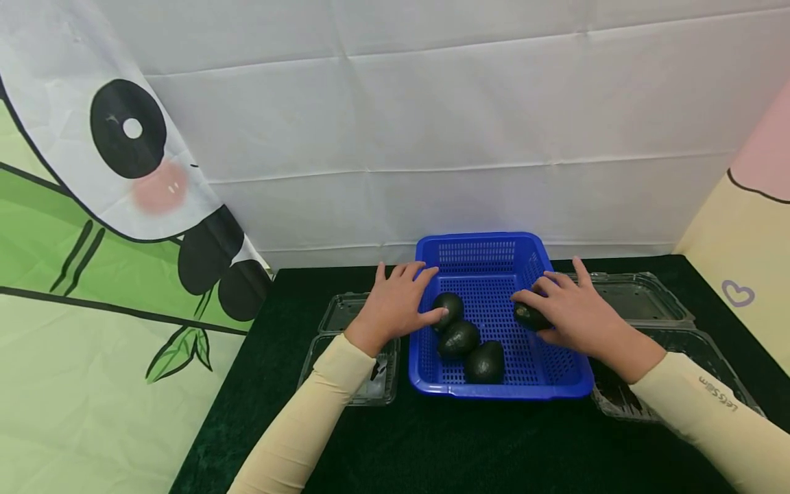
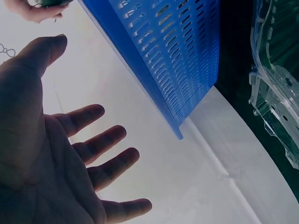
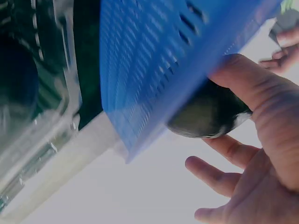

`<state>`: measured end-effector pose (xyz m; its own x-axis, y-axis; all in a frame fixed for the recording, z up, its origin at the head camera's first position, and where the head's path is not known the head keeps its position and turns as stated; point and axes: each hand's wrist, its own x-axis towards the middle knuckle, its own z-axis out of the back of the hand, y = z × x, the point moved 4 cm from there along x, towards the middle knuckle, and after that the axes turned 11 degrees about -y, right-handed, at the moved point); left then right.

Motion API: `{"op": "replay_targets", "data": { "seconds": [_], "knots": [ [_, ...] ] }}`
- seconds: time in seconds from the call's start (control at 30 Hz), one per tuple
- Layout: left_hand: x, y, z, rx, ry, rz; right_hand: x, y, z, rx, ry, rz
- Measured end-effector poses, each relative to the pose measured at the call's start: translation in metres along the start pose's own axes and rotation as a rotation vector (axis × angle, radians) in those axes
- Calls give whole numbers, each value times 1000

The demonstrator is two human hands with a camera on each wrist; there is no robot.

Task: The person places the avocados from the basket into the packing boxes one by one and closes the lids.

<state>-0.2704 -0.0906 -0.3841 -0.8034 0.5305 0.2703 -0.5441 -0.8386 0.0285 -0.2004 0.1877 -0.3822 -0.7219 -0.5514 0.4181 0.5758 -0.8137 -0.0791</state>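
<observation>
My right hand (image 1: 570,312) pinches a dark green avocado (image 1: 529,316) between thumb and fingers over the right side of a blue plastic basket (image 1: 426,377). The right wrist view shows this avocado (image 3: 210,112) close beside the basket's rim, with the other fingers spread. Over the basket's left rim, my left hand (image 1: 398,305) is spread and holds nothing; the left wrist view shows its palm (image 2: 56,172) bare. Inside the basket lie an avocado (image 1: 448,309) beside the left thumb, a second avocado (image 1: 459,339) and a third avocado (image 1: 485,363).
Clear plastic clamshell boxes flank the basket: a smaller left box (image 1: 385,384), partly under the left wrist, and a larger right box (image 1: 697,350), partly behind the right forearm. Its lid (image 1: 648,302) lies folded back. Dark green cloth (image 1: 469,446) covers the table; a white sheet (image 1: 457,123) hangs behind.
</observation>
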Motion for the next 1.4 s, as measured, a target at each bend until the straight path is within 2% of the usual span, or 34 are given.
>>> {"op": "replay_targets", "data": {
  "seconds": [0.3, 0.7, 1.03, 1.4],
  "knots": [
    [-11, 1, 0, -16, 7, -21, -16, -13, 30, -43, -35, -119],
    [-22, 4, 5, -24, -28, -53, -49, -35, 47, -63, -10, -258],
    [-36, 13, 9, -34, -54, -49, -76, -51, 44, -131, 70, -328],
    [-49, 21, 16, -72, -51, 2, -112, -64, 29, -174, 106, -364]
  ]
}}
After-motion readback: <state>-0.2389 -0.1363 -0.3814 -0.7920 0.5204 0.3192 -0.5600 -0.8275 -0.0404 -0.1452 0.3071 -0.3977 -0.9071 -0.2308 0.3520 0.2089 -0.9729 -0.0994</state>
